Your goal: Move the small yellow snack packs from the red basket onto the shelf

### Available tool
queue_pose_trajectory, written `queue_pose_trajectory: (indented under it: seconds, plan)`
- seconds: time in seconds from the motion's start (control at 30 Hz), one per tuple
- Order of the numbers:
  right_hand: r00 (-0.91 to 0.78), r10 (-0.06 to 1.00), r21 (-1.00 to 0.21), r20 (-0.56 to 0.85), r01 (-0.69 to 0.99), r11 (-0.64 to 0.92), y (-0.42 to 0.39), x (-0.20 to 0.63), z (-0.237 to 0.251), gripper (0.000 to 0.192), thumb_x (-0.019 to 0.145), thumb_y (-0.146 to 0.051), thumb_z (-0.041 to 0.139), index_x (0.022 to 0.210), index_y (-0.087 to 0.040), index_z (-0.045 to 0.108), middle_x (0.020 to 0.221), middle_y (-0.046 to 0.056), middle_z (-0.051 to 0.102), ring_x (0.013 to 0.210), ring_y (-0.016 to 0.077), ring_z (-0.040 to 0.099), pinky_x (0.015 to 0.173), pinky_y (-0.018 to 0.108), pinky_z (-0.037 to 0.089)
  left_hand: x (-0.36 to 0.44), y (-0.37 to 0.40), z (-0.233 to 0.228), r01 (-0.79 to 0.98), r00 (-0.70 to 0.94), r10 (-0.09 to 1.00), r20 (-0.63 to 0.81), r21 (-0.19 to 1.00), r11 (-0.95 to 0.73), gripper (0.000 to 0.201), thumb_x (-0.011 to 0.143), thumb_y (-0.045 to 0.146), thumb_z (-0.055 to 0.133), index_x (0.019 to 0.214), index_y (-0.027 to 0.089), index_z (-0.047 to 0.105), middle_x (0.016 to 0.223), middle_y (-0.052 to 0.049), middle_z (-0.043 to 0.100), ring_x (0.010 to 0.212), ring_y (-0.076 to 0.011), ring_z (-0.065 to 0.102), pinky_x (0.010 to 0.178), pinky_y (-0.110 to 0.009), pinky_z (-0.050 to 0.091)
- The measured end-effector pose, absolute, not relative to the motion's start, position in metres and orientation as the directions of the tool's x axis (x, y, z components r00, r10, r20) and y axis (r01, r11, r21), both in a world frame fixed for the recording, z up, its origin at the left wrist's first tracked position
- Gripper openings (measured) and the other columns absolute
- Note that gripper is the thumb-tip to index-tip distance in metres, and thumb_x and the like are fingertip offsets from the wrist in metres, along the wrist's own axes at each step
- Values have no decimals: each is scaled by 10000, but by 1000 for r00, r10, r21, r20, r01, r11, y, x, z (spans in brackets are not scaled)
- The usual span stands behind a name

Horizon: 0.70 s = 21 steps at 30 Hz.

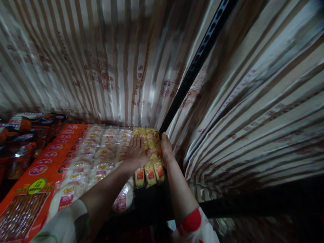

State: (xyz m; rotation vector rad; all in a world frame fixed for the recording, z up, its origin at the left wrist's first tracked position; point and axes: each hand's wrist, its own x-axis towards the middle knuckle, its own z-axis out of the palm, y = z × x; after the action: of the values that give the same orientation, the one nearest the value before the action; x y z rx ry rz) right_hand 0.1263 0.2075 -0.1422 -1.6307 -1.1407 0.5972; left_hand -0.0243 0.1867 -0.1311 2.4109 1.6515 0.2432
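Striped curtains [101, 60] are hanging behind and to the right of a shelf, with a black perforated post [199, 57] running from twelve o'clock down to the shelf's back corner. Yellow packets [149, 168] are standing in a tight row at the shelf's right end, near the centre of the view. The left hand [136, 152] is lying flat on top of this row, palm down, fingers straight and close together, pointing toward twelve o'clock. The right hand [165, 146] is pressing edgewise against the row's right side, just below the post; its fingers are held together, though their tips are hard to make out. At nine o'clock from the hands, clear bags [98, 158] are lying in rows, touching the yellow packets. Farther toward nine o'clock, orange boxes [45, 162] are stacked, and dark red bags [22, 141] are sitting at the far left edge.
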Motion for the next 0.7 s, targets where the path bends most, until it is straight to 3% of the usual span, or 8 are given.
queue_pose_trajectory:
  seconds: [0.13,0.3,0.37,0.53,0.7]
  plan:
    - [441,882,-842,166,529,-106,171,129,-129,507,885,-409,392,1288,-122,500,1338,133,517,1256,212,462,1057,365,340,-25,186,-128,898,360,933,2,272,-347,762,896,552,215,1436,14,225,1515,-172,164,1412,-284,101,1145,-415,114]
    - [338,920,-658,199,742,-130,111,131,-134,451,845,-179,394,1269,-106,527,1254,130,591,1160,216,555,1009,363,413,-25,186,-129,900,356,935,-5,272,-341,748,892,545,221,1437,33,234,1518,-163,162,1413,-278,100,1144,-423,104]
    - [311,928,-574,203,806,-145,97,131,-144,458,838,-144,391,1273,-112,528,1239,132,601,1119,221,584,985,368,441,-25,188,-132,900,357,934,0,265,-345,750,891,550,208,1438,37,232,1519,-161,166,1413,-273,101,1145,-420,101]
    - [168,937,-436,305,900,-20,90,134,-163,517,787,-29,375,1290,-30,496,1320,163,527,1254,202,464,1067,322,360,-26,191,-138,899,372,928,11,246,-363,783,890,571,176,1434,11,220,1516,-190,149,1413,-292,84,1144,-422,78]
    - [107,953,-319,284,948,-12,89,135,-156,484,825,-49,369,1286,-75,515,1284,146,561,1214,201,491,1039,336,382,-26,190,-137,899,378,926,-19,246,-362,782,894,567,162,1443,11,184,1524,-186,103,1415,-288,47,1143,-422,84]
